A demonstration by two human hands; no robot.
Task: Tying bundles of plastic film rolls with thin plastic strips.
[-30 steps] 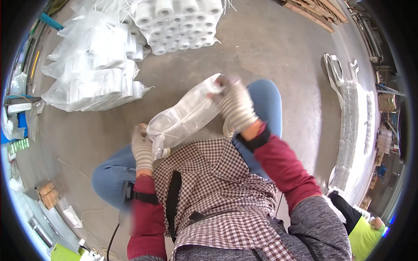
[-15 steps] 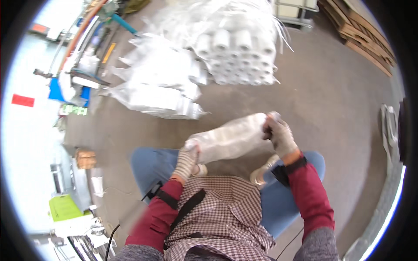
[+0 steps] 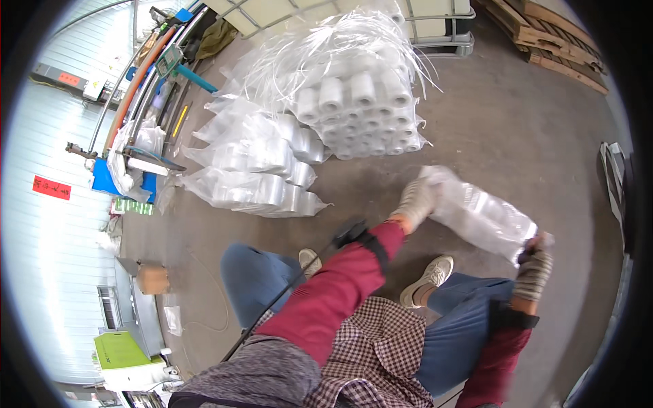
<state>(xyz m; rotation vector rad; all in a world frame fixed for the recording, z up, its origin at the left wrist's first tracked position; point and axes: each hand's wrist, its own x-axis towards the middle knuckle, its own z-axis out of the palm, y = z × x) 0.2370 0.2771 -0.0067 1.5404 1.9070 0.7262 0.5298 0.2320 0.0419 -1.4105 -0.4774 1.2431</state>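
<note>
A clear plastic bag of whitish rolls [image 3: 481, 216] is stretched between my two hands, off to the right and in front of my knees. My left hand [image 3: 417, 202], in a striped work glove, is closed on its upper left end. The lower right end is gripped by my right hand [image 3: 533, 270], gloved too, with darker fingertips. The bag slopes down to the right and looks slightly blurred. Similar bagged rolls [image 3: 255, 187] lie piled on the floor ahead to the left. Behind them rises a taller stack of rolls [image 3: 360, 95], its round ends facing me, topped with loose white strips.
Wooden pallets [image 3: 554, 37] are stacked at the far right. A white tank in a metal cage [image 3: 445, 24] stands behind the stack. Along the left are pipes, a teal bar [image 3: 196, 78], a cardboard box [image 3: 153, 279] and a green-topped machine [image 3: 122, 351]. A cable runs along my left arm.
The bag has swung from in front of me to the right, both hands moving with it. Its right end has dropped lower. My left arm now reaches across my body.
</note>
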